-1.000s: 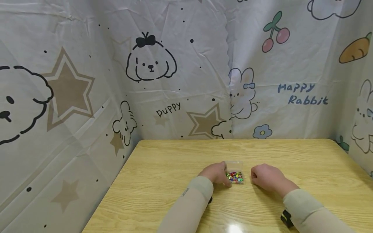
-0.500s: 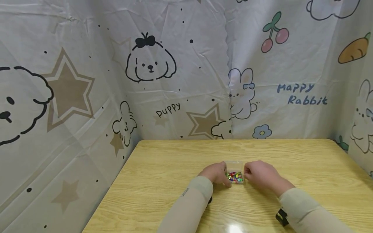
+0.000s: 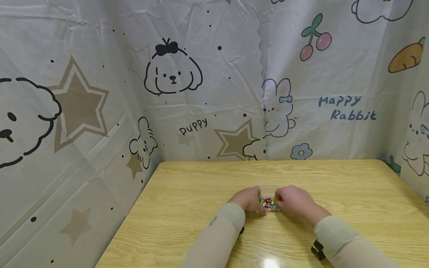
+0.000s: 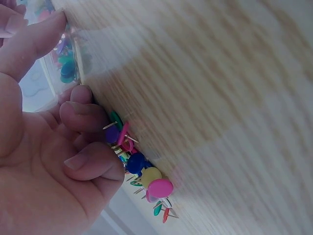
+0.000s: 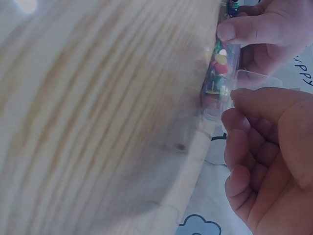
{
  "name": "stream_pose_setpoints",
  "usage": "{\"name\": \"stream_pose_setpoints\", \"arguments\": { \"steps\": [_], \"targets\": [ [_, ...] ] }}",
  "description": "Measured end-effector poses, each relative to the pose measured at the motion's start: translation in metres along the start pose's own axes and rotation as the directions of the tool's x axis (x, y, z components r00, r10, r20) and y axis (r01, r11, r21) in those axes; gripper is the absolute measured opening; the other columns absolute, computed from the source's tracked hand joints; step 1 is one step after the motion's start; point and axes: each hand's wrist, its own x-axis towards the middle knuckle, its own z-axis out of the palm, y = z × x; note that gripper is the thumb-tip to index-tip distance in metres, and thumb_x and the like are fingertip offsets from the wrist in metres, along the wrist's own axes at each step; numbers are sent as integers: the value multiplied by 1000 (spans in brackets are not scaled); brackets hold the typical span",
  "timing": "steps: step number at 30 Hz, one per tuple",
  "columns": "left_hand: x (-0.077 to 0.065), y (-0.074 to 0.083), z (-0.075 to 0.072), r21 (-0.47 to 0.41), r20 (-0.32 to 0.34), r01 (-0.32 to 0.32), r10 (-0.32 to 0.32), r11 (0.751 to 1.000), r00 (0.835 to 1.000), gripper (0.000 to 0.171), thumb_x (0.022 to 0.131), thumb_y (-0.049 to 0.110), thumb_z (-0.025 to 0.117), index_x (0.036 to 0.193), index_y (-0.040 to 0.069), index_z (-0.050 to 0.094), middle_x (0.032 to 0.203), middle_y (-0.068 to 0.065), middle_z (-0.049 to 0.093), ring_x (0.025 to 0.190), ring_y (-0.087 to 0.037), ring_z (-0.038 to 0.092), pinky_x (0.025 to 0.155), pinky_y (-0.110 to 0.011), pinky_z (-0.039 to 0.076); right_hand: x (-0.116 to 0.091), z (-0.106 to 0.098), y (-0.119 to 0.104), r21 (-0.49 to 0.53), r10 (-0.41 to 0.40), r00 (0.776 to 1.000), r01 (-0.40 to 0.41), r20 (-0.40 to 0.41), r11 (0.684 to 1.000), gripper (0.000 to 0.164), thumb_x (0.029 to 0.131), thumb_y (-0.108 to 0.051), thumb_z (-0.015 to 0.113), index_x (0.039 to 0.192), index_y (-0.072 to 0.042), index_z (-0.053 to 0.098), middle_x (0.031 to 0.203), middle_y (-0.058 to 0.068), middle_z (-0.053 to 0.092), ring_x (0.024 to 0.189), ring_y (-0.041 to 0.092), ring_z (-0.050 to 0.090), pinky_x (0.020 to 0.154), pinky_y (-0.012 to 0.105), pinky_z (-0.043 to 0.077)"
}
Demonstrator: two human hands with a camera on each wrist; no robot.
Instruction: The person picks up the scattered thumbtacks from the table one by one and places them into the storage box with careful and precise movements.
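Observation:
A small clear plastic box point(image 3: 269, 190) with its lid up stands on the table, holding many-coloured thumbtacks point(image 3: 268, 204). My left hand point(image 3: 246, 199) grips the box at its left side, thumb in front and fingers behind. Beside that hand's curled lower fingers, several loose thumbtacks point(image 4: 149, 178) show in the left wrist view; the hand hides them in the head view. My right hand point(image 3: 295, 201) is at the box's right side, fingers curled, thumb tip point(image 5: 237, 94) and index finger close together at the rim. I cannot tell whether a tack is between them.
The wood-grain table point(image 3: 187, 193) runs back to a white cloth point(image 3: 201, 104) printed with puppies, rabbits and stars, which also hangs at both sides. Black straps point(image 3: 317, 249) show beneath the cuffs of the beige sleeves point(image 3: 218, 238).
My right hand has moved left, from apart from the box to overlapping its right part. My left hand and the box have stayed in place.

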Motion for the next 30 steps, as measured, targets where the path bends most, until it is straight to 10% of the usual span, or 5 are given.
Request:
{"name": "stream_pose_setpoints", "arguments": {
  "steps": [18,30],
  "targets": [
    [3,-1,1,-1,-1,6,-6,1000,1000,54,67,37,85,107,22,54,93,7,60,75,-12,51,70,-33,47,-2,1,13,129,69,996,-76,57,989,6,85,-19,64,82,-17,60,74,-5,56,66,12,48,63,36,46],
    [2,0,0,2,0,7,-7,1000,1000,51,66,38,86,103,22,54,89,6,59,74,-13,51,70,-32,47,6,10,18,268,82,982,-127,173,955,47,70,-19,79,105,-1,52,80,4,51,71,17,46,66,37,42]
  ]
}}
